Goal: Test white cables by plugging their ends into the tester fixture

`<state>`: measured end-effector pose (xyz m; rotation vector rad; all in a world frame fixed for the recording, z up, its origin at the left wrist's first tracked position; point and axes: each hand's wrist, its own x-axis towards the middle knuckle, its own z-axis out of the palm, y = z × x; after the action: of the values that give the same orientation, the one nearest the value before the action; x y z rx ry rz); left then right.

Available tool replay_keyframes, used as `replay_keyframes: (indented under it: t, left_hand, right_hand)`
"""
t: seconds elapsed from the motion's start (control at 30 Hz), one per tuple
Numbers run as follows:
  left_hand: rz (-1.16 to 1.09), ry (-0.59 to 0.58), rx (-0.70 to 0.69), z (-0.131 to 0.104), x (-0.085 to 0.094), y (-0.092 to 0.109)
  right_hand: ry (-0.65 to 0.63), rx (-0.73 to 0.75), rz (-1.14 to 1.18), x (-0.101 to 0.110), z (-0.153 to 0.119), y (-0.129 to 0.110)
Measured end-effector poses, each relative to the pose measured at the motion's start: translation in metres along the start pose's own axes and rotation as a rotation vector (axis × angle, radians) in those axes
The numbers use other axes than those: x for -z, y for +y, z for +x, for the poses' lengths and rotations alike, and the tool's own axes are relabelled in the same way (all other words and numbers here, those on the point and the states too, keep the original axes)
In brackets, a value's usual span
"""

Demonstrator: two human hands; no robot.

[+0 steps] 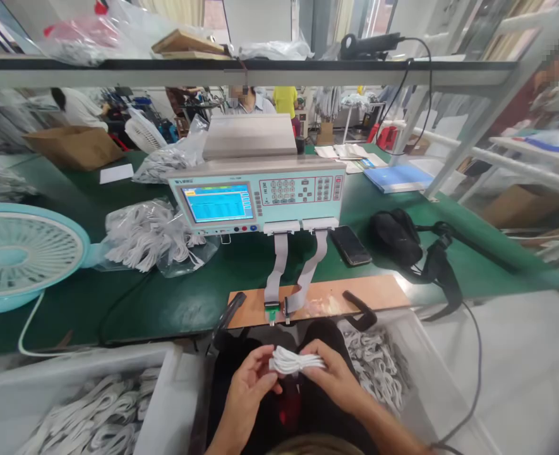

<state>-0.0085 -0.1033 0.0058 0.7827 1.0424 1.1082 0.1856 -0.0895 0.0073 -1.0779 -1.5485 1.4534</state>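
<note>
Over my lap I hold a coiled white cable (pixel 294 361), bundled at its middle. My left hand (pixel 255 378) closes its fingers on the bundle's left end. The right end sits between the thumb and fingers of my right hand (pixel 329 373). Just beyond my hands, two grey ribbon cables (pixel 275 272) hang from a cable tester (pixel 258 196) with a lit screen. Their ends carry small connector boards (pixel 272 311), which lie at the front edge of a copper-coloured board (pixel 319 296). Neither hand touches these connectors.
White bins (pixel 165 385) of coiled cables stand on both sides of my legs. Left on the green table are a fan (pixel 23 253) and bagged cables (pixel 146 234). A phone (pixel 350 245) and black pouch (pixel 395 234) lie right. A shelf (pixel 241 74) crosses above; people sit beyond.
</note>
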Motion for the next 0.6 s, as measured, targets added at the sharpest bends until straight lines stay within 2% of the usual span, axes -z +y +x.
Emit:
replay_keyframes:
  t: [0.1,0.23,0.33,0.43,0.5,0.6]
  left_hand:
    - [0.058,0.067,-0.016,0.002,-0.004,0.002]
    - [0.176,0.064,-0.063,0.001,-0.009,0.003]
    - [0.221,0.044,-0.073,0.0,-0.009,0.003]
    - [0.278,-0.018,-0.093,-0.002,-0.007,0.002]
    - [0.322,-0.079,-0.127,-0.003,-0.006,0.001]
    - [0.368,-0.184,-0.218,-0.004,-0.006,0.003]
  right_hand:
    - [-0.032,-0.091,0.13,-0.007,-0.001,0.005]
    - [-0.086,-0.056,0.185,-0.014,-0.004,-0.003]
    - [-0.185,-0.087,0.421,-0.018,-0.003,-0.004]
    - [-0.085,-0.19,0.63,-0.025,0.0,0.008]
    - [-0.013,-0.258,0.645,-0.028,0.003,0.015]
    - [-0.1,-0.317,0.559,-0.027,0.006,0.016]
